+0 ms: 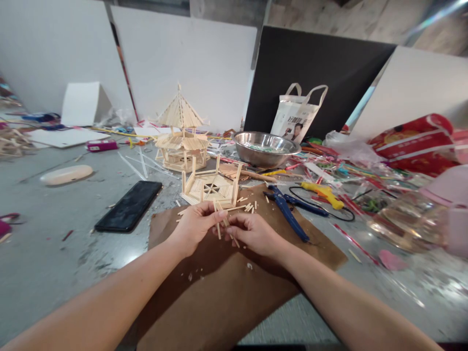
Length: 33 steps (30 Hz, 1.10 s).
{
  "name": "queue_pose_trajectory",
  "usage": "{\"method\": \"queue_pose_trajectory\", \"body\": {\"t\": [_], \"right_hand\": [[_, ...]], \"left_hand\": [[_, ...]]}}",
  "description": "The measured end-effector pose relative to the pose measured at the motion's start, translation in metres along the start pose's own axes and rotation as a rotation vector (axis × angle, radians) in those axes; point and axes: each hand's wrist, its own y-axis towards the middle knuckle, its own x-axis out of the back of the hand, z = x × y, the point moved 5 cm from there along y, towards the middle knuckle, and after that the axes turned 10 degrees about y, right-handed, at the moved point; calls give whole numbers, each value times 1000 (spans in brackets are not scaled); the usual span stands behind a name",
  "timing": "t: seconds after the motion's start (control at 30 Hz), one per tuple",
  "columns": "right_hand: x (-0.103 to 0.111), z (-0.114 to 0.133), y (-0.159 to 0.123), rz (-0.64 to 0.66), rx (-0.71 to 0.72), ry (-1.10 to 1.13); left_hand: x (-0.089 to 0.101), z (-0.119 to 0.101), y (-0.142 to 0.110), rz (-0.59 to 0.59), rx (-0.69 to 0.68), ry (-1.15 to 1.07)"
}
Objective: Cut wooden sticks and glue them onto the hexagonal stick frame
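Thin pale wooden sticks (pixel 220 230) are pinched between my two hands over a brown sheet (pixel 204 302). My left hand (pixel 195 225) grips them from the left with thumb and fingers closed. From the right, my right hand (pixel 252 233) pinches the lower ends of the sticks. Just beyond my hands stands a hexagonal stick frame (pixel 211 187) with short upright posts. Behind it rises a stick pavilion model (pixel 182 141) with a pointed roof. Loose short sticks (pixel 250 207) lie beside the frame. Whether the held sticks are glued together, I cannot tell.
Blue-handled pliers (pixel 288 214) and a yellow glue gun (pixel 323 194) with a black cord lie to the right. A black phone (pixel 128 206) rests at left. Behind are a metal bowl (pixel 266 155) and a white bag (pixel 292 119). A bottle (pixel 409 222) stands far right.
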Motion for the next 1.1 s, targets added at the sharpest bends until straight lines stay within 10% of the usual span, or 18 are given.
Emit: {"method": "queue_pose_trajectory", "body": {"t": [0.67, 0.97, 1.1], "right_hand": [[15, -10, 4, -122, -88, 303], [9, -7, 2, -53, -43, 252], [1, 1, -1, 1, 17, 48]], "left_hand": [[3, 7, 5, 40, -186, 1154], [1, -19, -2, 9, -279, 542], [0, -7, -3, -17, -73, 315]]}}
